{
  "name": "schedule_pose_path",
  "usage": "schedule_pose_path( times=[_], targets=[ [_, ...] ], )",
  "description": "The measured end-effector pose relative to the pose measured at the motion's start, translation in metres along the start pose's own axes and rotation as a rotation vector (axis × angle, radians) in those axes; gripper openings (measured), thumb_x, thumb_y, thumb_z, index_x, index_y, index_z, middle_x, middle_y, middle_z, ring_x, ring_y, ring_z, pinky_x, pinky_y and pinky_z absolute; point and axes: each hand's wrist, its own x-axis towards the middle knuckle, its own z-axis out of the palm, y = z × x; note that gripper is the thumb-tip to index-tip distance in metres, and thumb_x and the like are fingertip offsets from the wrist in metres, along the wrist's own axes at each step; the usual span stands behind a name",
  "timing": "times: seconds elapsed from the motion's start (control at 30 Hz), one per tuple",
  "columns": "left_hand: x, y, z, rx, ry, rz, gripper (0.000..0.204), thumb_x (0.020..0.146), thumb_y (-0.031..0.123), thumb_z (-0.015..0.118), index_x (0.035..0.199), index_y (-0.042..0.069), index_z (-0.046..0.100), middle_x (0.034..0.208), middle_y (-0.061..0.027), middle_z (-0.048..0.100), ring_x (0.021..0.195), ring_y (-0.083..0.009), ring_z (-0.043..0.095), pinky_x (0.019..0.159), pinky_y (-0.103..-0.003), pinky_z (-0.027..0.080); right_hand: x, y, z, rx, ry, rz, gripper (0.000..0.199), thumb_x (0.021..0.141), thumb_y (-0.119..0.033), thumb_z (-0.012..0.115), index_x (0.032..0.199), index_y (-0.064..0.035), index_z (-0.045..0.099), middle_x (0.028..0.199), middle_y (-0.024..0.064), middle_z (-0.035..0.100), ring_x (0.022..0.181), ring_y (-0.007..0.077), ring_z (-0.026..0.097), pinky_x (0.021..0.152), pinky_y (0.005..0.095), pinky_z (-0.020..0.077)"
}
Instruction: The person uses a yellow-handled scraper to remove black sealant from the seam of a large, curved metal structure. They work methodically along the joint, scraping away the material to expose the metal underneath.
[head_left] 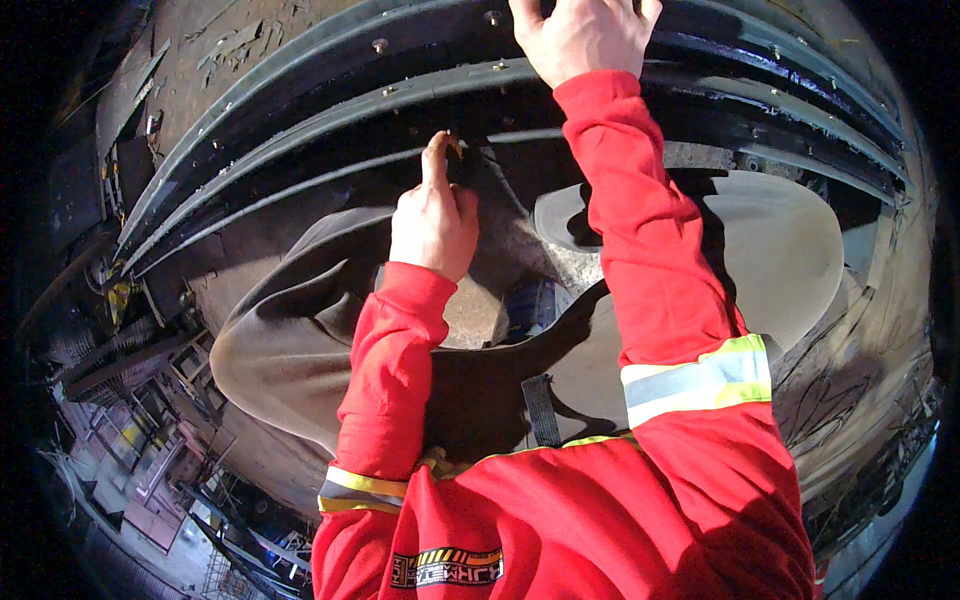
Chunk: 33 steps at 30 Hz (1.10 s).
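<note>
My left hand (435, 225) reaches to the lowest of several long dark rails (330, 135). Its index finger stretches forward and the other fingers curl in. By the fingertip is a small yellowish-brown thing, too small to name, in what looks like a pinch. Higher up, my right hand (588, 42) lies over the upper rails, and the frame's top edge cuts off its fingertips, hiding whatever they touch. Bolts stand along the rails, among them a bolt (380, 46) left of my right hand and a bolt (390, 90) above my left.
A brown-grey covering (800, 240), perhaps an apron or trousers, spreads below my arms, with a dark strap (541, 410) on it. Brown, worn flooring (250, 50) lies beyond the rails. Metal frames and clutter (150, 490) fill the lower left.
</note>
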Motion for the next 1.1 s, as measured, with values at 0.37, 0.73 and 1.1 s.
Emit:
schedule_pose_path(
  times=[0.37,0.73,1.1],
  targets=[
    [-0.012,-0.001,-0.017,0.017,-0.108,-0.023,0.056,0.080,0.006,0.060,0.130,0.002,0.034,0.069,-0.0256,0.062,0.067,-0.0441,0.063,0.061,-0.050,0.053,-0.002,0.001,0.001,-0.015,0.008,-0.011,0.015,0.073,-0.020,0.065,0.076,-0.0049,0.064,0.084,0.0088,0.062,0.091,0.0273,0.057,0.089,0.0434,0.0388],
    [-0.021,-0.009,-0.009,-0.048,-0.040,0.030,0.058,0.079,0.005,0.058,0.131,0.005,0.034,0.062,-0.0240,0.059,0.061,-0.0436,0.061,0.057,-0.050,0.050,0.000,0.000,-0.001,-0.017,0.014,-0.012,0.014,0.073,-0.020,0.065,0.075,-0.0060,0.064,0.085,0.0076,0.062,0.092,0.0269,0.057,0.089,0.0436,0.0388],
    [-0.034,-0.013,0.008,-0.095,-0.015,-0.012,0.065,0.077,0.004,0.056,0.137,0.005,0.031,0.066,-0.0248,0.060,0.060,-0.0426,0.061,0.057,-0.049,0.051,-0.003,0.000,0.002,-0.041,0.014,-0.014,0.016,0.074,-0.021,0.065,0.075,-0.0052,0.064,0.084,0.0081,0.063,0.091,0.0268,0.057,0.089,0.0431,0.0390]
  ],
)
